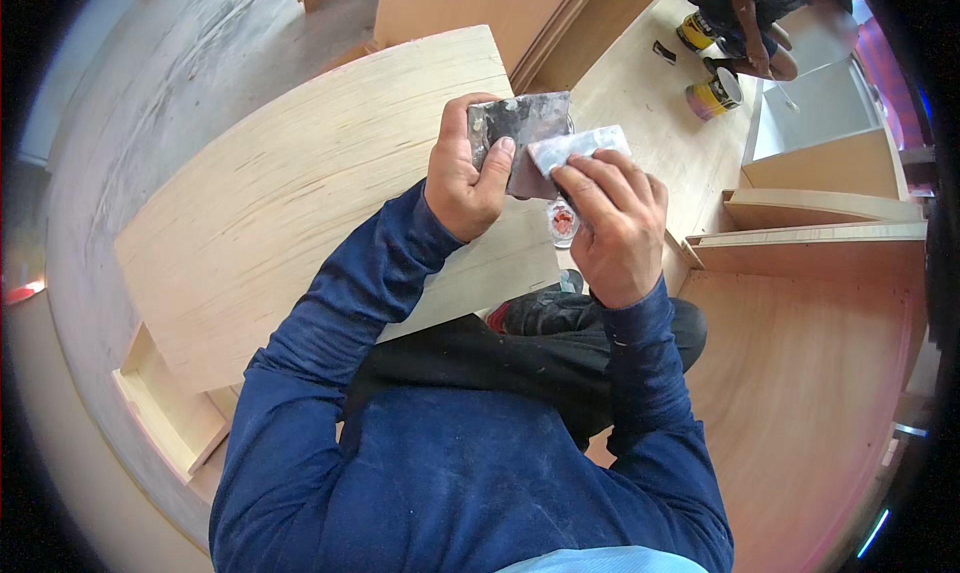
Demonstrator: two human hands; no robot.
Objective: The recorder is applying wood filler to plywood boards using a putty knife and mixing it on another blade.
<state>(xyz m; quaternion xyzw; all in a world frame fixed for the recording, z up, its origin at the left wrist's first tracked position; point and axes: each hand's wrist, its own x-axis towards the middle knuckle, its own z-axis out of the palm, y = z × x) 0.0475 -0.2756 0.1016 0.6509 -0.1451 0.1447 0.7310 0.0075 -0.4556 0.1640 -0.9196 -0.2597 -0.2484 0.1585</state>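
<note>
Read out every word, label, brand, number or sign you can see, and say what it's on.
Nothing is legible.
Near bucket: markings too small to read.
Far bucket: markings too small, blurred.
Dark plate in left hand, pale plate in right hand: no readable text.

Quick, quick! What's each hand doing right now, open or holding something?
Left hand: closed, holding a dark stained plate.
Right hand: closed, holding a pale flat blade.

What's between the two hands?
Head view: dark plate in left hand, overlapped by pale plate in right hand; behind, a board and round container.
</note>
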